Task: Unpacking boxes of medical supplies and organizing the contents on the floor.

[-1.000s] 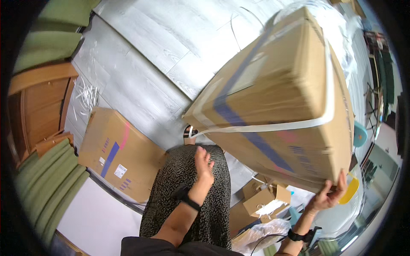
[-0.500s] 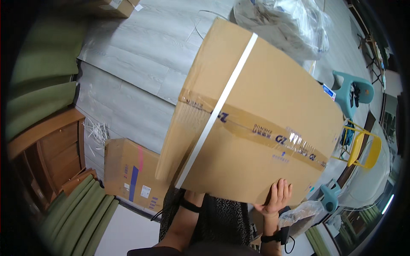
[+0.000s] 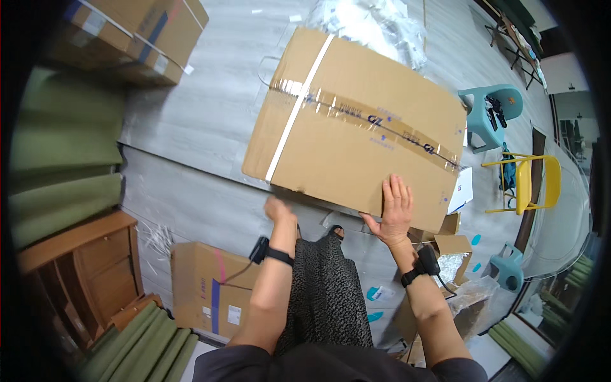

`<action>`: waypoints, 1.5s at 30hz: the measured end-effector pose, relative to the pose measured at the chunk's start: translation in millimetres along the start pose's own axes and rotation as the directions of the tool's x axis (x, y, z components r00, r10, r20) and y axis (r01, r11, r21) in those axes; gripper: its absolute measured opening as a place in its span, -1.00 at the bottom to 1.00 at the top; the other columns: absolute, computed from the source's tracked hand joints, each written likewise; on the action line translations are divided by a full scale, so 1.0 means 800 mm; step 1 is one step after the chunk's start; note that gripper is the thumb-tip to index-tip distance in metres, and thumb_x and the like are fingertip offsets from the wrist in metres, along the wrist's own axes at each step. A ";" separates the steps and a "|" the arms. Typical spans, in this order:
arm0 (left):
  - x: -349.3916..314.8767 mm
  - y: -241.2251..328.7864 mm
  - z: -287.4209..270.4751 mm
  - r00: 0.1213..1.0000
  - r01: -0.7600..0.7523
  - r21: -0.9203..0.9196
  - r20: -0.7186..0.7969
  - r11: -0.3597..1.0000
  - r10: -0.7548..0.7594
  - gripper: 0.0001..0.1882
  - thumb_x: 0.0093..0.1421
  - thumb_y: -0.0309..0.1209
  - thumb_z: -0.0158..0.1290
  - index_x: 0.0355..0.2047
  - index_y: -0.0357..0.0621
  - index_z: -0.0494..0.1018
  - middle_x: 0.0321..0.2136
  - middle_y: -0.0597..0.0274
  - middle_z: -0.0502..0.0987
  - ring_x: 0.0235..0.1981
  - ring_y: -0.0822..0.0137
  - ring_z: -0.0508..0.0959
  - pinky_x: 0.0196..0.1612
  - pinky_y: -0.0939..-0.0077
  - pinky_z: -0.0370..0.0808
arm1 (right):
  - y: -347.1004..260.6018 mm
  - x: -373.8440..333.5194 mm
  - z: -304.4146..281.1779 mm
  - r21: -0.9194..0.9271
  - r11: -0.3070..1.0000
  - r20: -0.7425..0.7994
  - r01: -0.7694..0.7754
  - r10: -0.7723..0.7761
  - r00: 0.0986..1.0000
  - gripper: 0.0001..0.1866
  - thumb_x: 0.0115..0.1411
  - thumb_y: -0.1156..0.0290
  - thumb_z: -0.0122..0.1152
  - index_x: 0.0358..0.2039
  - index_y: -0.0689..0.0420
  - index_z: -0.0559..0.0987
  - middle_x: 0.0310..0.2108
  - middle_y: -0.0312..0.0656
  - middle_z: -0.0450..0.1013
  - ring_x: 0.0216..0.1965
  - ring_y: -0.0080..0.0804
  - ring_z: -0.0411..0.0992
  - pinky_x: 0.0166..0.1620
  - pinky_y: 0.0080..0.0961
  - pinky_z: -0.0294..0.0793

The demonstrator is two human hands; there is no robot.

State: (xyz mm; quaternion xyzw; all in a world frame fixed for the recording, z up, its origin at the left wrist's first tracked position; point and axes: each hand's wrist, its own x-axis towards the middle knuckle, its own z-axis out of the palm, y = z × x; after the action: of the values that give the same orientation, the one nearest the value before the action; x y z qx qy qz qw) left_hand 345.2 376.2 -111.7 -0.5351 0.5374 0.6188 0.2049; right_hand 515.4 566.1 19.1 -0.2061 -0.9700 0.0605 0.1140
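A large brown cardboard box [image 3: 356,83] lies in front of me on the floor, its long sides slanting down to the right. Brown packing tape [image 3: 344,107] runs along its top, crossed near the left end by a white strap [image 3: 289,127]. My right hand [image 3: 393,213] rests on the near edge of the top, fingers stretched out and palm down. Off the box, just below its near left corner, is my left hand [image 3: 279,209]. Motion blurs its fingers, and I see nothing in it.
Another strapped carton [image 3: 146,38] stands at the far left. A flat carton [image 3: 203,286] leans near the wooden cabinet [image 3: 95,254]. Clear plastic wrap [image 3: 375,28] lies beyond the box. To the right are a teal chair [image 3: 490,121], a yellow chair [image 3: 525,184] and an open small carton [image 3: 455,251].
The large box has gone from raised and tilted to lying lower and farther away. My left hand has come out from behind its near edge. The right hand stays on the box.
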 end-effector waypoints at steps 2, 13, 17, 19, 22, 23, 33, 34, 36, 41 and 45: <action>-0.051 0.025 -0.014 0.841 -0.540 0.117 0.041 0.833 0.539 -0.69 0.20 -0.30 -0.05 -0.11 -0.23 0.36 -0.27 0.17 0.43 -0.28 0.29 0.43 -0.19 0.36 0.42 | 0.008 -0.005 -0.005 0.008 1.000 0.038 -0.019 0.018 0.999 -0.07 -0.12 -0.05 0.30 0.17 0.25 0.22 0.22 0.03 0.12 0.27 -0.06 0.03 0.27 -0.10 -0.06; -0.133 0.154 0.111 0.216 -0.793 0.476 0.803 -0.380 0.555 -0.62 -0.05 -0.34 0.23 -0.27 -0.28 0.39 -0.31 -0.06 0.48 -0.24 -0.06 0.49 -0.17 0.21 0.44 | 0.011 -0.009 -0.004 0.015 0.999 0.119 -0.042 0.040 0.992 -0.05 -0.10 -0.12 0.25 0.19 0.23 0.19 0.26 0.05 0.03 0.31 -0.10 -0.07 0.28 -0.07 -0.14; -0.086 0.209 0.154 0.087 -0.858 0.286 0.900 -0.426 0.427 -0.82 0.03 -0.34 0.07 -0.54 -0.23 0.44 -0.58 -0.06 0.52 -0.48 -0.03 0.53 -0.35 0.15 0.45 | 0.019 -0.019 -0.004 -0.005 0.997 0.127 -0.074 0.074 0.989 -0.03 -0.11 -0.16 0.25 0.19 0.22 0.19 0.26 0.02 0.03 0.32 -0.12 -0.07 0.29 -0.08 -0.15; -0.064 0.291 0.179 0.022 -0.896 0.270 0.820 -0.352 0.572 -0.87 0.08 -0.39 0.01 -0.53 -0.18 0.44 -0.59 0.07 0.53 -0.54 0.18 0.52 -0.46 0.30 0.42 | 0.015 -0.014 -0.001 0.012 0.997 0.126 -0.081 0.078 0.989 -0.02 -0.13 -0.15 0.26 0.18 0.22 0.20 0.25 0.03 0.04 0.31 -0.10 -0.07 0.29 -0.08 -0.15; -0.060 0.391 0.212 0.295 -0.952 0.117 0.612 0.284 0.734 -0.89 0.08 -0.51 0.02 -0.56 -0.26 0.45 -0.69 0.19 0.51 -0.77 0.40 0.40 -0.73 0.48 0.30 | 0.018 -0.021 -0.002 0.019 0.994 0.141 -0.106 0.102 0.985 -0.02 -0.15 -0.14 0.27 0.18 0.22 0.20 0.25 0.03 0.06 0.31 -0.09 -0.07 0.29 -0.09 -0.15; -0.024 0.470 0.189 0.518 -0.855 0.215 0.382 0.472 0.765 -0.86 0.01 -0.53 0.10 -0.62 -0.35 0.43 -0.68 0.15 0.51 -0.74 0.39 0.44 -0.72 0.52 0.31 | 0.004 -0.005 0.002 0.073 0.996 0.114 -0.047 0.038 0.993 -0.02 -0.15 -0.14 0.27 0.18 0.21 0.21 0.25 0.02 0.06 0.31 -0.09 -0.07 0.29 -0.09 -0.14; -0.079 0.250 0.159 -0.175 -0.800 -0.028 0.966 -0.600 0.188 -0.73 0.12 -0.31 0.04 -0.20 -0.18 0.48 -0.22 0.00 0.53 -0.16 -0.03 0.46 -0.03 0.19 0.37 | 0.019 -0.020 -0.004 0.035 0.994 0.105 -0.101 0.096 0.990 -0.06 -0.14 -0.15 0.25 0.16 0.20 0.24 0.25 -0.02 0.07 0.30 -0.16 -0.01 0.26 -0.08 -0.06; -0.125 0.201 0.162 -0.184 -0.839 -0.159 0.983 -0.521 -0.004 -0.72 0.12 -0.32 0.03 -0.17 -0.13 0.49 -0.20 0.01 0.52 -0.15 -0.02 0.46 -0.03 0.21 0.38 | 0.022 -0.020 -0.009 0.029 0.993 0.100 -0.115 0.111 0.989 -0.06 -0.14 -0.15 0.25 0.16 0.20 0.24 0.25 -0.02 0.07 0.30 -0.16 -0.01 0.26 -0.08 -0.06; -0.158 0.143 0.163 -0.301 -0.698 -0.372 0.928 -0.611 -0.222 -0.53 0.09 -0.20 0.09 -0.02 -0.14 0.38 -0.03 0.07 0.43 0.01 0.06 0.38 0.07 0.20 0.28 | 0.012 -0.010 -0.014 0.137 0.983 0.084 -0.120 0.109 0.991 -0.16 -0.07 -0.09 0.23 0.14 0.16 0.27 0.22 -0.02 0.13 0.26 -0.14 0.05 0.25 -0.09 -0.03; -0.197 0.086 0.178 -0.225 -0.552 -0.286 0.956 -0.784 -0.190 -0.18 -0.07 -0.03 0.23 0.14 -0.13 0.22 0.12 0.14 0.29 0.15 0.14 0.25 0.17 0.18 0.16 | 0.052 -0.006 -0.014 0.379 0.739 -0.224 -0.557 0.658 0.719 -0.40 0.03 0.21 0.22 0.08 0.10 0.33 0.07 -0.01 0.32 0.13 -0.08 0.22 0.19 -0.16 0.11; -0.240 0.075 0.205 -0.128 -0.547 -0.239 0.971 -0.802 -0.202 -0.08 -0.28 0.00 0.35 0.07 -0.14 0.28 0.00 0.12 0.38 0.07 0.15 0.33 0.12 0.21 0.22 | 0.182 -0.021 -0.004 0.691 0.152 -0.027 -0.707 0.982 0.185 -0.44 -0.04 0.26 0.29 -0.02 0.24 0.44 -0.14 0.01 0.46 -0.18 -0.13 0.45 -0.11 -0.29 0.40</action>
State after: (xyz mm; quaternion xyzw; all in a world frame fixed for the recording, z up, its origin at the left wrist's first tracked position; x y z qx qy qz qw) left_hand 289.3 562.4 59.6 0.6175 0.7799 0.0251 0.0986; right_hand 587.3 691.2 -4.7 -0.7018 -0.5298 0.3298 0.3435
